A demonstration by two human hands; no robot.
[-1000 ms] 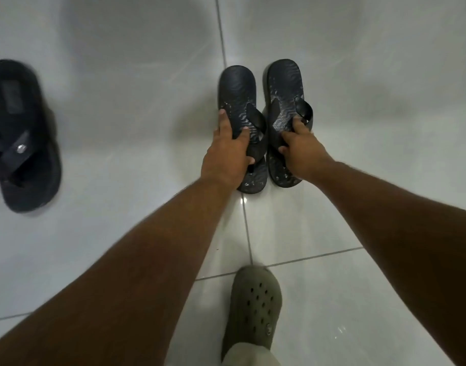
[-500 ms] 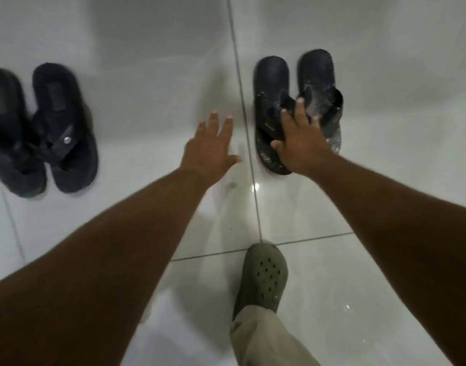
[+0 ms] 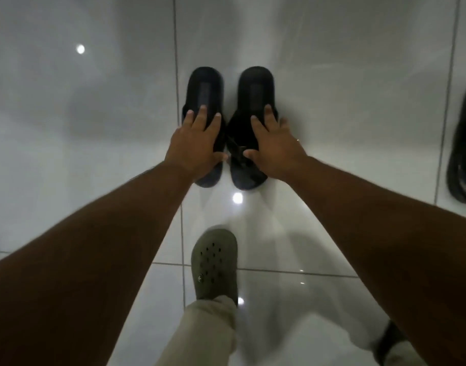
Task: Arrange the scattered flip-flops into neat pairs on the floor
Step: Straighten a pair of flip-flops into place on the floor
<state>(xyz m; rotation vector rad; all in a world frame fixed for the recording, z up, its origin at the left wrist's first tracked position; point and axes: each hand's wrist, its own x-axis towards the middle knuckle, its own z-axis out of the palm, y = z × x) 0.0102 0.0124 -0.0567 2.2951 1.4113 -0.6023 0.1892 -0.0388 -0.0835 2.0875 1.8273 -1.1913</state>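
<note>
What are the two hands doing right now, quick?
Left hand: open, fingers spread flat on the left flip-flop, no grip around it.
Right hand: open, flat on the right flip-flop, no grip either.

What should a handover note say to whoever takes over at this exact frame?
Left hand: fingers spread, palm flat on the left black rubber flip-flop, no closed grip.
Right hand: likewise flat on the right black rubber flip-flop.
These two lie side by side on the white glossy tile floor, roughly parallel with a narrow gap.
Another dark sandal sits at the right edge, cut off.
Done: this pair looks aligned.
Left: release it; check anything outside view.
</note>
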